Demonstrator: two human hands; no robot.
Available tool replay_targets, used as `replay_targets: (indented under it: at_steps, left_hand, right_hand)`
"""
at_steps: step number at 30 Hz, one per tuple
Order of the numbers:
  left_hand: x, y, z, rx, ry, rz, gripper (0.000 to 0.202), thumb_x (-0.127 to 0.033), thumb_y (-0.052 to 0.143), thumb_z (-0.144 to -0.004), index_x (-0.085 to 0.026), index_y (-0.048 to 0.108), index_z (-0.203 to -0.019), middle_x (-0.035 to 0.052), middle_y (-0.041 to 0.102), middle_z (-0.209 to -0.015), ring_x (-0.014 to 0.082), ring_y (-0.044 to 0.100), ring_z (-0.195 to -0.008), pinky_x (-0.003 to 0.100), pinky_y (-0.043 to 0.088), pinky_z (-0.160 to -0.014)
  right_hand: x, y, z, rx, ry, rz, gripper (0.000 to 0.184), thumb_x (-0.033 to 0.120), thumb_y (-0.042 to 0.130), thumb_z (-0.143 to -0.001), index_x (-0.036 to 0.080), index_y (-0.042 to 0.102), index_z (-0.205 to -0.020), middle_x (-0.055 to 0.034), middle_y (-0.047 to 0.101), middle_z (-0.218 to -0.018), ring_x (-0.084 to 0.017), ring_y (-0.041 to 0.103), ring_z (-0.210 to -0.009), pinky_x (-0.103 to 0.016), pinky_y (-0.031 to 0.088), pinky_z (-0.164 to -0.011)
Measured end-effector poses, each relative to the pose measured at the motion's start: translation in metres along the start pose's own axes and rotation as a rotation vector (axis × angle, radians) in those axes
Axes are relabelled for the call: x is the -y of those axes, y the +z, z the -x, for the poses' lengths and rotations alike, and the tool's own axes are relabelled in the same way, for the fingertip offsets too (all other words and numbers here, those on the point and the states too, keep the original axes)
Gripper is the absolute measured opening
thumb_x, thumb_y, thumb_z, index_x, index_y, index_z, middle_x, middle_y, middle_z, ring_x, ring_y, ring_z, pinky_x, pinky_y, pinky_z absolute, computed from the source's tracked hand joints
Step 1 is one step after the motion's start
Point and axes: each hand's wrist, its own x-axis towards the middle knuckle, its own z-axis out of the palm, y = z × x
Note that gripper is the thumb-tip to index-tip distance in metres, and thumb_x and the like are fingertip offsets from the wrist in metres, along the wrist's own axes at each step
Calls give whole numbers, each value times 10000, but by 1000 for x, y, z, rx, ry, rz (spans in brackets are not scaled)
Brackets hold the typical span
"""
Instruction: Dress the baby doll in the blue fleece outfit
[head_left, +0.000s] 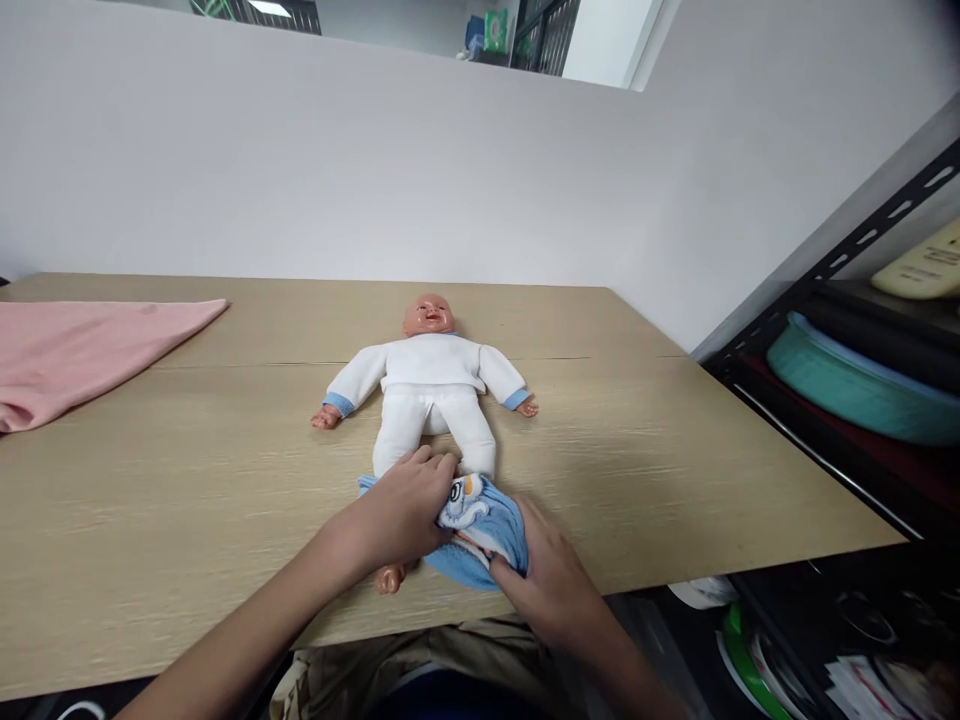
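Observation:
A baby doll in a white top with blue cuffs lies on its back, its head pointing away from me. Blue doll pants with a white animal face on them are bunched around its lower legs. My left hand is closed on the pants between the legs, knuckles up. With thumb and fingers, my right hand grips the pants at the right-hand leg. One doll foot sticks out below my left wrist; the other foot is hidden by the cloth.
The doll rests on a wooden table, near its front edge. A pink cloth lies at the left. Along the right side stands a black shelf with a teal basin and a cream bottle. A pale wall rises behind the table.

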Motion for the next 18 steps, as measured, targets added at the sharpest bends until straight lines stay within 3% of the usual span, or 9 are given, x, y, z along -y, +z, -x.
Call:
replay_targets:
  at_steps: [2, 5, 9, 13, 16, 18]
  left_hand:
    - [5, 2, -1, -37, 15, 109, 329, -214, 762, -858, -186, 562, -1118, 116, 698, -1143, 329, 646, -1080, 407, 493, -878]
    - [15, 2, 0, -91, 30, 386, 392, -290, 790, -844, -211, 547, -1141, 57, 698, -1092, 275, 670, -975, 361, 482, -807]
    - [27, -4, 6, -82, 115, 633, 432, -243, 724, -860, -227, 526, -1244, 42, 700, -1191, 247, 672, -1040, 325, 498, -863]
    - [32, -9, 11, -58, 225, 675, 307, -275, 661, -953, -221, 578, -1243, 36, 712, -1159, 224, 658, -996, 305, 503, -856]
    - [38, -11, 8, -109, 255, 640, 93, -247, 590, -1005, -198, 645, -1061, 35, 720, -1049, 206, 641, -940, 303, 490, -853]
    - [43, -13, 3, -139, 269, 606, 135, -264, 591, -1017, -189, 656, -925, 31, 709, -966, 198, 623, -892, 301, 478, -831]
  right_hand:
    - [1, 2, -1, 43, 26, -99, 586, 164, 650, -806, 253, 530, -1372, -116, 725, -1280, -329, 709, -1195, -507, 565, -1029]
    - [-4, 9, -5, 4, -32, -308, 693, 155, 683, -808, 278, 415, -1435, -106, 675, -1412, -279, 699, -1273, -454, 565, -1080]
    - [-19, 18, -11, -75, -147, -474, 720, 154, 695, -864, 287, 406, -1510, -109, 669, -1471, -251, 692, -1325, -388, 580, -1081]
    - [-24, 12, -18, -142, -235, -349, 474, 174, 633, -957, 276, 573, -1416, -83, 744, -1287, -246, 736, -1179, -369, 596, -1013]
    - [-19, -8, -30, -177, -346, -233, 270, 204, 632, -981, 253, 686, -1241, -87, 732, -1241, -263, 697, -1202, -389, 559, -1054]
    - [-15, -24, -41, -87, -390, -215, 215, 243, 658, -988, 243, 717, -1195, -87, 735, -1259, -275, 680, -1234, -406, 536, -1086]
